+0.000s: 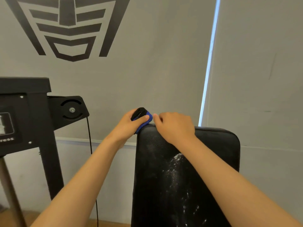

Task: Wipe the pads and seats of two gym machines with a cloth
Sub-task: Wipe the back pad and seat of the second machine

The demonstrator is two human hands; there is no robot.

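A tall black back pad [218, 153] of a gym machine stands in front of me, with white dusty marks down its middle. My left hand [129, 126] grips a bunched blue and black cloth [144, 117] against the pad's top left corner. My right hand [175, 126] rests with curled fingers on the pad's top edge, just right of the cloth; its fingertips are close to the cloth, and I cannot tell whether they touch it.
A black machine frame [41, 128] with a pulley housing [72, 109] and a thin cable [91, 153] stands to the left. A grey wall with a dark painted emblem [68, 30] is right behind the pad. A bright vertical strip [209, 63] runs down the wall.
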